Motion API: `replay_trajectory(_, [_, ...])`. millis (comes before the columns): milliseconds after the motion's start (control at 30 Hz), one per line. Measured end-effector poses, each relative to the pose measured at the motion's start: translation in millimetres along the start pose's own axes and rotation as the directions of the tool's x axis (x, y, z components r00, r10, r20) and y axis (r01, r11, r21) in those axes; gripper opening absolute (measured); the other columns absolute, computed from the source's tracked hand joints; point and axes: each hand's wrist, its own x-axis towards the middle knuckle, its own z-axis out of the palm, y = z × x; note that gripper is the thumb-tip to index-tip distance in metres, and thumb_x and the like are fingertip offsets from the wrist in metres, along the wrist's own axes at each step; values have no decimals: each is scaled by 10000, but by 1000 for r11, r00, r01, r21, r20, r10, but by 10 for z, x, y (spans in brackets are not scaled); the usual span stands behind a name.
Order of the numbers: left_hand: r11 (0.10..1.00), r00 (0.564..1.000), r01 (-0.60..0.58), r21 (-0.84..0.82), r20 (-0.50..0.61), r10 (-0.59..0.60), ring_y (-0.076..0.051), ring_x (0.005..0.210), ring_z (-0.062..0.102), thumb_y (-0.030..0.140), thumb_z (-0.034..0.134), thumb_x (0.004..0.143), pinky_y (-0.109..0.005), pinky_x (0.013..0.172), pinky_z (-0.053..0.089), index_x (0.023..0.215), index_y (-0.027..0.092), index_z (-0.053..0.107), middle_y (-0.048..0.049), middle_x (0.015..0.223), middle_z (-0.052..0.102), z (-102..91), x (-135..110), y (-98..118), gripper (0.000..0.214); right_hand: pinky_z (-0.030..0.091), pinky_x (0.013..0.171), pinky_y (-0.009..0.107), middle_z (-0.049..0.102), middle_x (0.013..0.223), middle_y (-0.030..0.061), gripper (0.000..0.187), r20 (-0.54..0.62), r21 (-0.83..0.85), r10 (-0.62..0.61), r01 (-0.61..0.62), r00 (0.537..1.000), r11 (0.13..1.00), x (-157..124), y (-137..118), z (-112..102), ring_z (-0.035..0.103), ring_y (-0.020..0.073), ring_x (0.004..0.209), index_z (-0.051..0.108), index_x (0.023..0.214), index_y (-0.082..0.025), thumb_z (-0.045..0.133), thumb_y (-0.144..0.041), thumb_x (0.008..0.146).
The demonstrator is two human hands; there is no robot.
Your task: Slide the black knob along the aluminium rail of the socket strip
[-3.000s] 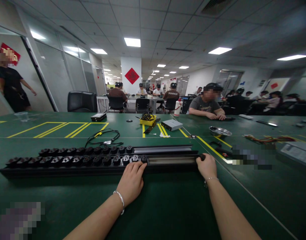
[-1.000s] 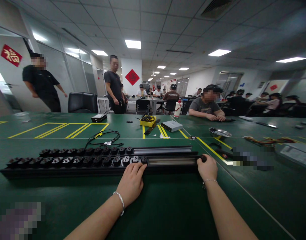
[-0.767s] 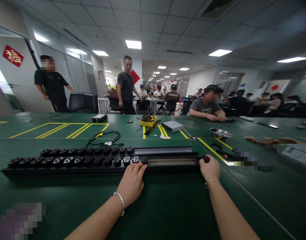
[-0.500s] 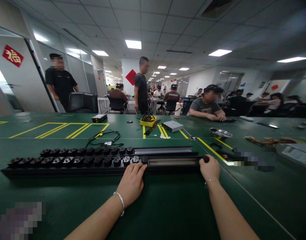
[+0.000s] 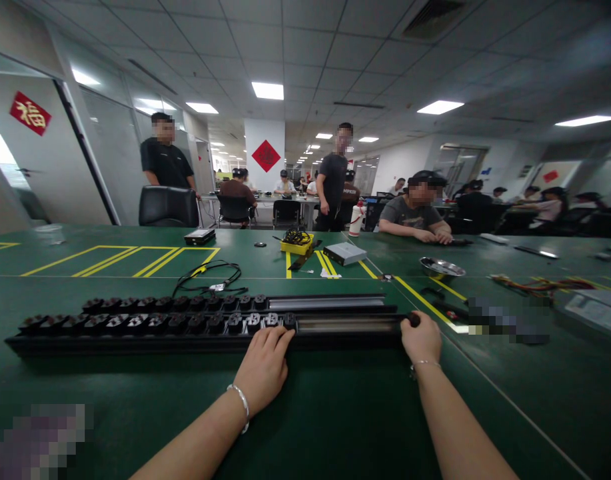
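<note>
Black rail (image 5: 135,345) on green table (image 5: 345,407), probably stiff, heavyish, best held by its sides; left hand (image 5: 264,363) on near edge, grip unclear, right hand (image 5: 421,339) clamped on black piece (image 5: 413,319) at right end.

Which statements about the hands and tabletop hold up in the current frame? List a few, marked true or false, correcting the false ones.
1. The left hand touches the front rail. True.
2. The right hand holds a cable. False: it holds a small black piece at the front rail's right end.
3. Black blocks line the front rail's whole length. False: they stop short of its right stretch.
4. A black cable lies coiled on the yellow box. True.
</note>
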Motion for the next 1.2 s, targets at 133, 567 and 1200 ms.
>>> replay_trajectory(133, [1000,1000,-7,3,-2,7,-225,1070,424,78,425,709,-421,966,336,1217,200,415,-67,1158,479,1,0,-4,523,372,853,369,525,969,123,415,-14,26,-7,8,1000,1000,-4,14,4,491,245,905,549,1055,-119,431,-313,707])
replay_trajectory(567, [1000,1000,-5,3,3,5,-227,1075,407,76,424,710,-429,968,326,1223,197,404,-68,1164,469,10,-5,-11,528,362,860,370,528,949,133,404,-40,59,-11,13,999,998,41,59,60,473,249,925,555,1035,-96,443,-273,690])
replay_trajectory(1200, [1000,1000,-4,-9,3,4,-229,1073,414,77,425,706,-441,961,333,1225,209,408,-68,1168,472,16,-4,-18,536,319,935,336,448,984,104,357,-56,106,29,-23,998,994,34,89,82,436,241,1002,548,1007,-139,466,-296,698])
